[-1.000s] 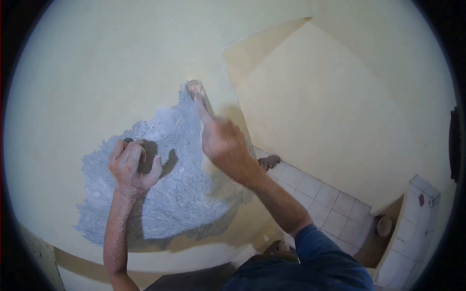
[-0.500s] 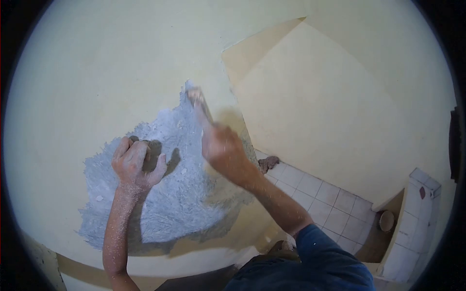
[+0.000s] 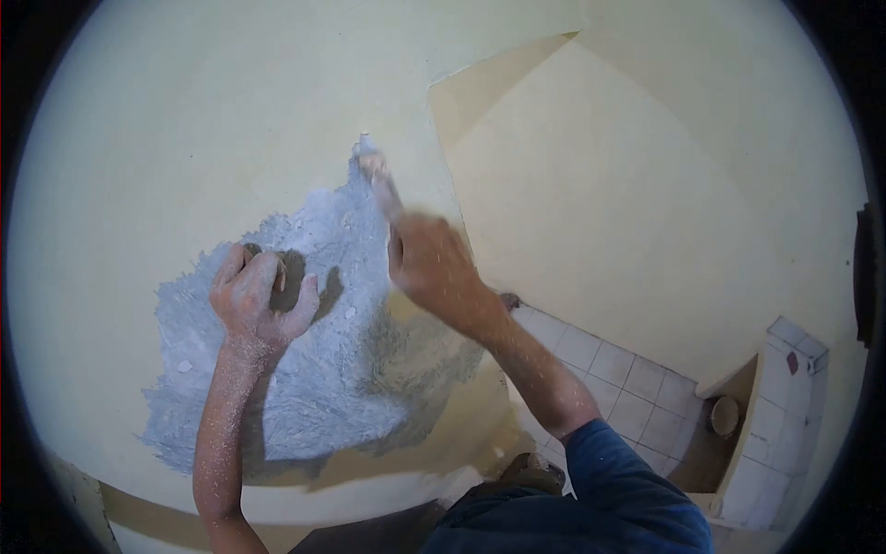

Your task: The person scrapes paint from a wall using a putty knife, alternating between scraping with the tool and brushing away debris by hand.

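Note:
My right hand (image 3: 437, 262) is closed around a short dusty hand tool (image 3: 378, 174), blurred by motion; I cannot tell its exact kind. The tool's pale, wider head is near the narrow upper tip of a rough grey patch (image 3: 318, 369) bared on the cream-painted wall (image 3: 231, 102). Lower and to the left, my left hand (image 3: 257, 297) leans on that patch, fingers bent against the wall and thumb spread away. White dust coats this hand and its forearm. Small pale flakes cling to the grey surface.
At the right, the wall ends in an edge (image 3: 459, 198) beside a second cream wall (image 3: 628, 203). White floor tiles (image 3: 623, 379) show below. A round bowl-like container (image 3: 724, 415) sits by a tiled ledge (image 3: 771, 434) at the lower right.
The view has shifted slightly, moving the patch's tip up in the picture. My right hand and the tool appear a little higher; my left hand keeps its place on the wall.

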`<state>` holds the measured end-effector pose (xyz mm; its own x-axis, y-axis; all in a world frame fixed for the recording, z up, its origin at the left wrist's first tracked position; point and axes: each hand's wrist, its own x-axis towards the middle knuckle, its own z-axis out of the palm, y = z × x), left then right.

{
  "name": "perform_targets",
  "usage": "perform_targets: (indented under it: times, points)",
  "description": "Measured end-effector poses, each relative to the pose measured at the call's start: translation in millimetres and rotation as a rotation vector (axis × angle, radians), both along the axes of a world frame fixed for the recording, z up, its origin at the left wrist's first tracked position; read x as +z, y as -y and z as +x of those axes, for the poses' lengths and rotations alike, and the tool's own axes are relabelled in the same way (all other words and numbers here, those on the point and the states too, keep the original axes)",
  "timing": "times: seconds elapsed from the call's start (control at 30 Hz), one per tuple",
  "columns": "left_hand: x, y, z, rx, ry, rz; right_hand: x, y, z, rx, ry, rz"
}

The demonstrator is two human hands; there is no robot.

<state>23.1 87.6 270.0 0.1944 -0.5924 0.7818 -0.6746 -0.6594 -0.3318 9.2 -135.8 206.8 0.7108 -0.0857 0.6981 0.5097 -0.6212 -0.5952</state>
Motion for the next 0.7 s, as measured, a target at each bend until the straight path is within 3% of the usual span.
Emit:
perform_targets:
  times: [0.07,0.13,0.2,0.3,0.43,0.47,0.57,0.7]
  points:
    - [-2.1,-2.1,2.8,0.011,-0.01,-0.016,2.9,-0.8,6.4,-0.099,0.168,0.036]
    - [-3.8,-1.3,4.1,0.007,-0.005,-0.027,-1.4,-1.9,1.6,-0.125,0.16,0.005]
    - [-1.0,-1.1,4.6,0.007,0.005,-0.037,-13.7,-10.8,-12.6,-0.072,-0.011,-0.076]
    - [-2.2,-1.6,0.5,0.014,0.013,-0.054,3.3,-4.6,1.8,-0.084,-0.021,0.006]
    - [-1.0,1.6,-0.9,-0.014,0.018,-0.074,8.5,5.0,-4.4,-0.093,0.209,-0.068]
    - [0.1,1.4,-2.5,-0.013,0.002,-0.07,-3.3,0.3,-1.6,-0.106,0.119,-0.135]
    - [-1.0,-0.4,-0.9,0.009,0.0,-0.064,-9.1,-4.7,23.1,-0.344,0.365,-0.155]
    - [-2.4,-0.5,0.3,-0.013,0.007,-0.078,-3.8,-3.0,15.1,-0.219,0.278,-0.142]
